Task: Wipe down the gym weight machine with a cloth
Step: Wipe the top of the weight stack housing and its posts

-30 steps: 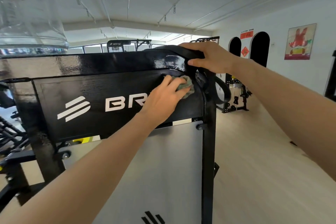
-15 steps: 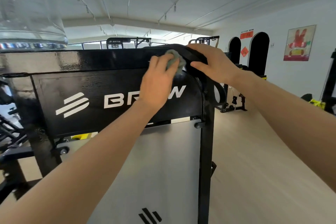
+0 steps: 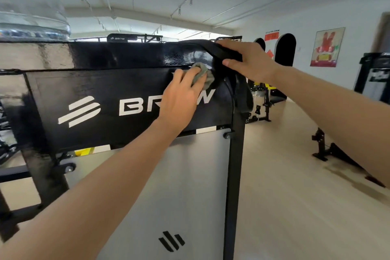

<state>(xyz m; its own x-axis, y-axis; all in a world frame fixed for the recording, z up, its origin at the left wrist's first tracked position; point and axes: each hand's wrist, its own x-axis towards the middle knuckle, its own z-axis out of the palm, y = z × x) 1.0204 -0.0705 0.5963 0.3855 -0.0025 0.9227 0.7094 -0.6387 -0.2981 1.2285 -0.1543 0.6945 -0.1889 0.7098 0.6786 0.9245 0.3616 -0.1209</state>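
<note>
The black weight machine (image 3: 101, 91) fills the left and middle, with a glossy top beam, a white logo panel and a grey shield below. My left hand (image 3: 181, 97) grips a small grey-green cloth (image 3: 203, 75) and presses it against the upper right of the logo panel, just under the top beam. My right hand (image 3: 247, 61) grips a black strap (image 3: 213, 48) that lies over the machine's top right corner, thumb curled under it.
A clear plastic bottle (image 3: 31, 6) stands on the top beam at the far left. Other black gym equipment (image 3: 329, 150) stands on the light wood floor to the right. Posters hang on the white right wall.
My left hand with the cloth went up to the top beam half a second ago and has now come back down onto the logo panel. My right hand stays on the strap.
</note>
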